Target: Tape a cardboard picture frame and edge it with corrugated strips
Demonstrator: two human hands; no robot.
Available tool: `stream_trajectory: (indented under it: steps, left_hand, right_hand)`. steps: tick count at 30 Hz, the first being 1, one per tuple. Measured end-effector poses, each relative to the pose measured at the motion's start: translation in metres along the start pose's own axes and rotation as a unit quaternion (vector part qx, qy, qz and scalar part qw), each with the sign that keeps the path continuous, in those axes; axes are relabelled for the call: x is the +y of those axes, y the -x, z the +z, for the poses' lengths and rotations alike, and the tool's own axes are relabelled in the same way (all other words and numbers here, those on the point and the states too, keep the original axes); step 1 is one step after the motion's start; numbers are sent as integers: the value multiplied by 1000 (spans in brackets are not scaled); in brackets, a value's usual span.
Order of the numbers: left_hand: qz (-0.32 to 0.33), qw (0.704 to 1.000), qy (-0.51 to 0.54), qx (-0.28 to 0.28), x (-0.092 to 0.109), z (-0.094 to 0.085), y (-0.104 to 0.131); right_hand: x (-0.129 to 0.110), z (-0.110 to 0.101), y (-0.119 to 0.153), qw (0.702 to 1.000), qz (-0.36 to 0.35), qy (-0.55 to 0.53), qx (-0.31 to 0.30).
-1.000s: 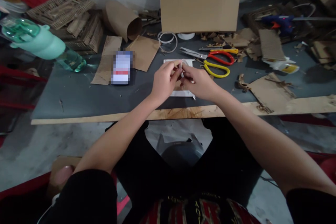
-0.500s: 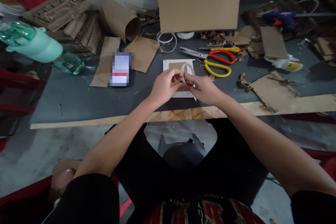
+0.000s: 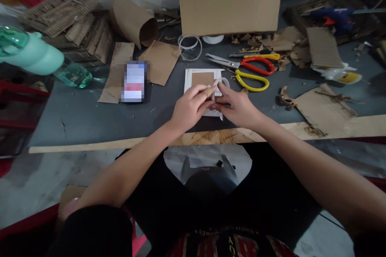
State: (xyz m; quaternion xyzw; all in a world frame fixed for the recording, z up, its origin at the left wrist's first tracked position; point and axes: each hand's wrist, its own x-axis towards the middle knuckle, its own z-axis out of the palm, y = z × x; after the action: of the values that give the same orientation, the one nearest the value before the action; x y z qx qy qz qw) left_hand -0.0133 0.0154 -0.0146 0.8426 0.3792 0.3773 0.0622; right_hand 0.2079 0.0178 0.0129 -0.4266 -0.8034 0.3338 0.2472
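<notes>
In my right hand is a thin white ring, which looks like a roll of tape, standing up between thumb and fingers. My left hand is closed, its fingertips meeting the ring's left side; they seem to pinch the tape, though the exact grip is hidden. Under both hands a small white-edged frame with a brown cardboard middle lies flat on the table. White strips hang past its lower right corner. Scissors with one red and one yellow handle lie just right of the frame.
A cutter knife lies behind the scissors. Left are a phone, a green bottle and stacked cardboard frames. A large cardboard sheet stands behind. Right are a glue bottle, a glue gun and cardboard scraps.
The ring has tilted and shifted right in my right hand. My left fingers have straightened and now lie against it. The camera view has shifted slightly.
</notes>
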Motion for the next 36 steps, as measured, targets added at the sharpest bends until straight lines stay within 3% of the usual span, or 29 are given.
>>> stream_trajectory:
  steps: [4,10,23,27,32,36]
  left_hand:
    - [-51,998,-4,24,8,-6,-1]
    - [-50,998,7,48,12,-17,-7]
    - [-14,1000,20,3,0,-20,-12]
    - [-87,994,47,35,-12,-16,-14]
    - [-208,967,140,54,-29,-8,-9]
    - [-238,952,183,56,-38,-3,-2]
  right_hand:
    - [-15,3,-9,999,11,28,37]
    - [-28,3,-9,997,2,43,63]
    - [-5,8,-12,994,-19,81,68]
    - [2,-2,-14,984,-55,143,91]
    - [-1,-17,-15,984,-37,168,54]
    - [3,-28,-13,981,-5,159,113]
